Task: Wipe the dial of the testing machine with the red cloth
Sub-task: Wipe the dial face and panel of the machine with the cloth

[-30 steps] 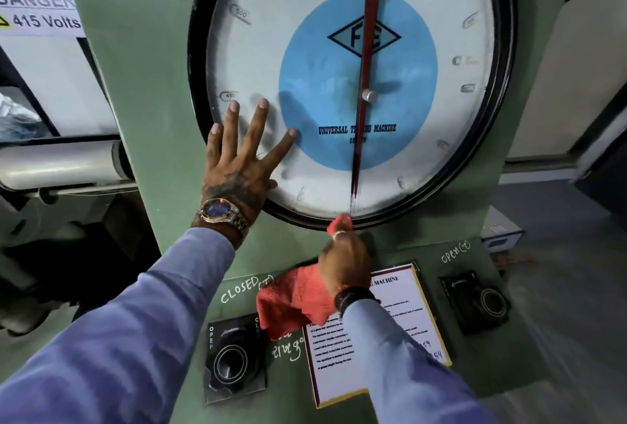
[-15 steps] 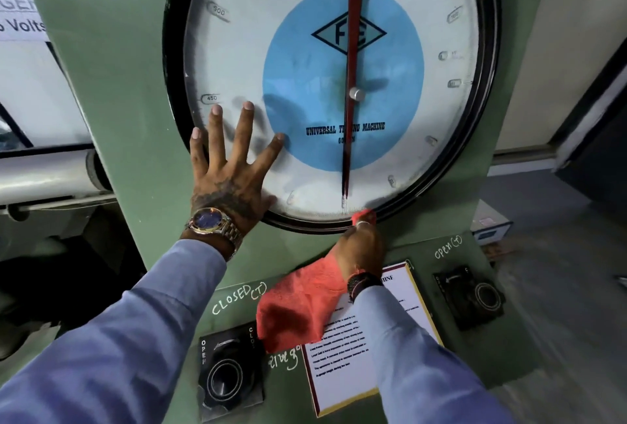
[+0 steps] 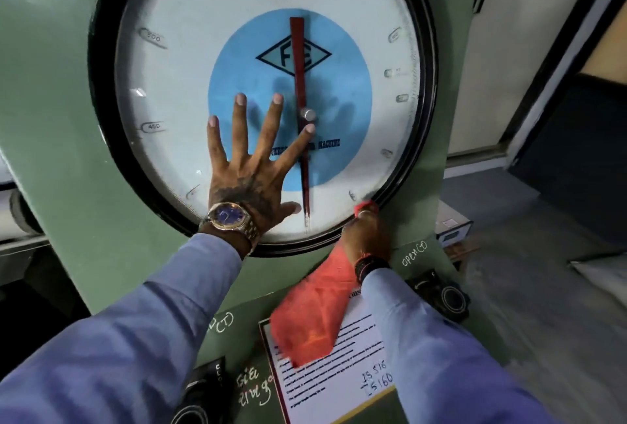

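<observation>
We are reading "FE" and "450", "500" on the dial [image 3: 176, 84], chalked "OPEN(T)" beside the right hand [image 3: 368, 233]. That hand is pinching the red cloth [image 3: 312, 318] against the dial's lower rim, cloth trailing over the instruction sheet [image 3: 339, 386]. Left hand [image 3: 251, 179] is pressing flat, fingers splayed, index tip under the pointer [image 3: 300, 60] hub.

dial [image 3: 176, 84] top – cut off by edge | right hand [image 3: 368, 232] – motion-blurred | lower-left knob [image 3: 196, 400] – cropped

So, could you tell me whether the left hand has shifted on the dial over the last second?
Yes. The left hand has slid right across the dial; its fingers now reach the red pointer's hub.
</observation>
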